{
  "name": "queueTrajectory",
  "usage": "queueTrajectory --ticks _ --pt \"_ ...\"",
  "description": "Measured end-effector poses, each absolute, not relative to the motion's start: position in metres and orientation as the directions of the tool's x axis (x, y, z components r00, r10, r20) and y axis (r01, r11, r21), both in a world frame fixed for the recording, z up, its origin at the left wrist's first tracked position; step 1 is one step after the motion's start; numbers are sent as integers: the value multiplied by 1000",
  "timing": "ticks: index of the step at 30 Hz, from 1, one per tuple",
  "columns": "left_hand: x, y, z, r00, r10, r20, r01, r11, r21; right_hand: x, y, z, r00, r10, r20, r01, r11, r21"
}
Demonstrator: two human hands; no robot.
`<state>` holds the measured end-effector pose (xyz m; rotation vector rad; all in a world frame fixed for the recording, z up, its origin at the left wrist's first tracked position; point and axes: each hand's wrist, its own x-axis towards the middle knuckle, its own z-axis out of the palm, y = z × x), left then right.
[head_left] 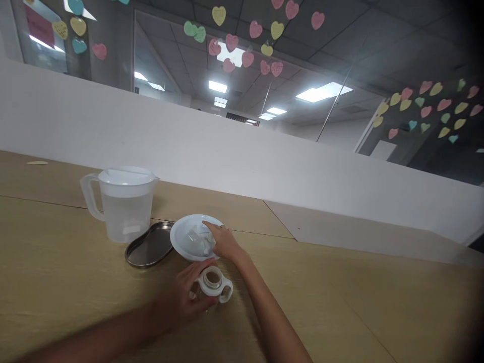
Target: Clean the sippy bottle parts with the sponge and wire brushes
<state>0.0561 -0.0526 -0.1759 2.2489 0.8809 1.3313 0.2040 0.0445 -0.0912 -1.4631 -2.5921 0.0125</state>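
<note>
My left hand [192, 290] is wrapped round a clear baby bottle [212, 280] with a white collar and loop handles. The bottle has no cap on, and its round mouth faces up towards me. Just beyond it stands a white bowl [180, 243] with translucent and white bottle parts [200, 242] lying inside. Over the bowl's right side reaches my right hand [223, 241], index finger stretched out and fingers apart, close to the small white parts. Some of its fingertips are hard to make out.
Left of the bowl lies a kidney-shaped metal tray [151, 247]. Behind that tray stands a lidded, translucent pitcher [127, 201] with clear liquid in it. A low white wall [227, 151] runs along the back of the wooden table [340, 302], below glass with heart-shaped notes.
</note>
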Motion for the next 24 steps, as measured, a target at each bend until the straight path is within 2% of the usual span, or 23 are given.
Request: queueTrajectory --ticks 5,15,24 --pt "56 -54 -174 359 684 635 319 -729 606 203 44 -91 -448 882 146 885 460 -70" --pt "55 -52 -175 361 680 639 316 -733 602 202 43 -90 -492 864 107 863 500 -71" --pt "53 -55 -171 347 649 677 255 -760 597 204 47 -92 -441 894 85 887 448 -113"
